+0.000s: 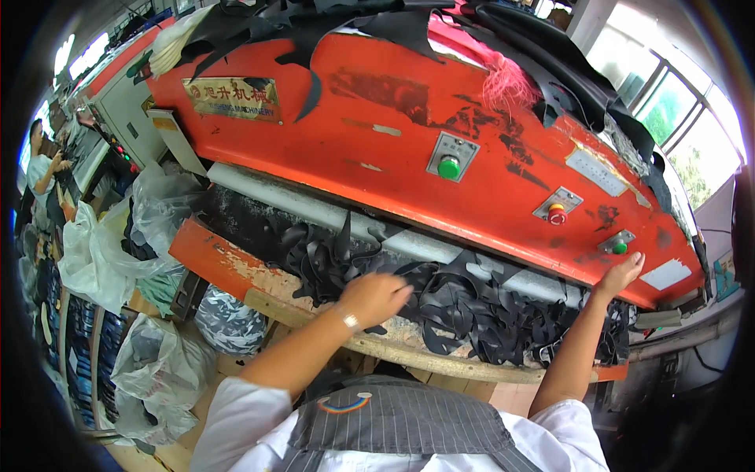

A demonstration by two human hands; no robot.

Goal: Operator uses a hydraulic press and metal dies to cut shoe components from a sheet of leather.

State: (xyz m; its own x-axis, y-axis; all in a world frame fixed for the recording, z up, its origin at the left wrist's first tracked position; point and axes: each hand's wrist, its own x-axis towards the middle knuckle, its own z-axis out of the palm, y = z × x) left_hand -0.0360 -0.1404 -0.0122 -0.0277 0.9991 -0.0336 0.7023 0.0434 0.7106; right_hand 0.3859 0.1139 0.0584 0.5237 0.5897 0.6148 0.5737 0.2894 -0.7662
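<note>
My left hand (pixel 376 299), with a wristband, is over the near edge of the machine bed, beside a heap of black leather-like scraps (pixel 464 303). Its fingers point right and are smeared by motion, so I cannot make out anything in them. My right hand (pixel 620 277) is raised at the right end of the orange press machine (pixel 314 141), just below a green push button (pixel 620 248). Its fingers are partly stretched out, with nothing seen in them; whether they touch the button I cannot tell. The scraps lie along the bed under a pale metal beam (pixel 425 244).
A red knob (pixel 557 215) and another green button (pixel 448 167) sit on the machine's front. Black sheets (pixel 543 39) and pink fringe (pixel 507 82) drape over its top. Plastic bags (pixel 161 370) stand at the left. A person (pixel 41 169) works at the far left.
</note>
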